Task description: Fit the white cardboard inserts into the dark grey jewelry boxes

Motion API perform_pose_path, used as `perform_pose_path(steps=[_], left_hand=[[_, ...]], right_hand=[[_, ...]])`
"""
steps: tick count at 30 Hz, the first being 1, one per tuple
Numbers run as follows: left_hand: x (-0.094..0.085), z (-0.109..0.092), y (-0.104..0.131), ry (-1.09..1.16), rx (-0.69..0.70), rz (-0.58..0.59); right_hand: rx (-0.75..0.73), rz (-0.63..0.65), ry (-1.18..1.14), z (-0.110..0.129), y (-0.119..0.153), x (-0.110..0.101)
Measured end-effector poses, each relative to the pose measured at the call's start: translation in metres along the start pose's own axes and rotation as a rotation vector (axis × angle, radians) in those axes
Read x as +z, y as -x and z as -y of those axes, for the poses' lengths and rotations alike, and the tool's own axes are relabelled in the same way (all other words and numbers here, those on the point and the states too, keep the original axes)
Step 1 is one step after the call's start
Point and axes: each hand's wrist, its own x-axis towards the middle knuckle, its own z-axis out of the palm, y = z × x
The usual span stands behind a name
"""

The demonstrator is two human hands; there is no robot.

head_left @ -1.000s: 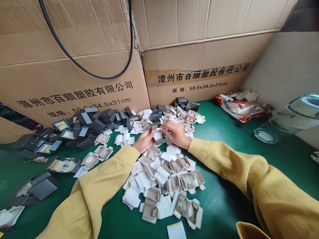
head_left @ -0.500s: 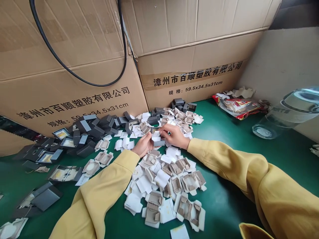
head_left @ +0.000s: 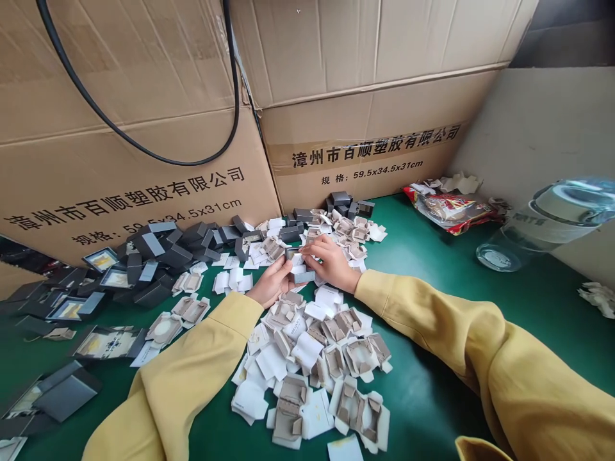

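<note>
A small dark grey box (head_left: 303, 276) is held low over the green worktop (head_left: 413, 371), in the middle of the view, its lid side away from the wearer and something white inside it. The left hand (head_left: 275, 282) grasps it from the left side, thumb on the near edge; the right hand (head_left: 334, 262) has its fingers bent over the upper right part of the box, touching it, though whether they pinch anything there cannot be told. Any lettering on the held box is too small to make out. Behind stand two brown cartons, and their black print is the clearest writing here: the right carton (head_left: 375, 102) reads 漳州市百顺塑胶有限公司, with 规格: 59.5x34.5x31cm beneath, a strip of tape running across the upper line. The left carton (head_left: 144, 141) carries the same company line, with the lower ends of its first size figures hidden by a pile of dark boxes (head_left: 163, 246). Some of those boxes lie open, showing pale and yellow contents. Just below the hands spreads a heap of white and grey-brown card inserts (head_left: 312, 358); a few bear tiny dark print, unreadable. On the right, a red and clear plastic bag (head_left: 446, 208) has illegible print, and a tilted-looking clear bottle (head_left: 542, 224) shows blurred capitals, perhaps ending in "ATE". A black cable (head_left: 67, 64) loops down before the left carton.
</note>
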Motion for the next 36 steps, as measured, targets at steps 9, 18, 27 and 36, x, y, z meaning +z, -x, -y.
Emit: perform_pose_path(steps=[9,18,27,36], left_hand=[[-0.002,0.006,0.006,-0.014,0.034,-0.069],[0.004,0.004,0.010,-0.028,0.056,-0.116],[0.003,0.003,0.011,-0.036,0.052,-0.078],[0.008,0.000,0.010,-0.181,0.078,-0.047]], right_hand=[[-0.011,0.120,0.007,0.004,-0.002,0.001],[-0.079,0.137,0.078,0.009,-0.006,0.001],[-0.064,0.063,-0.004,0.002,-0.002,0.005],[-0.078,0.007,0.016,0.007,-0.002,0.002]])
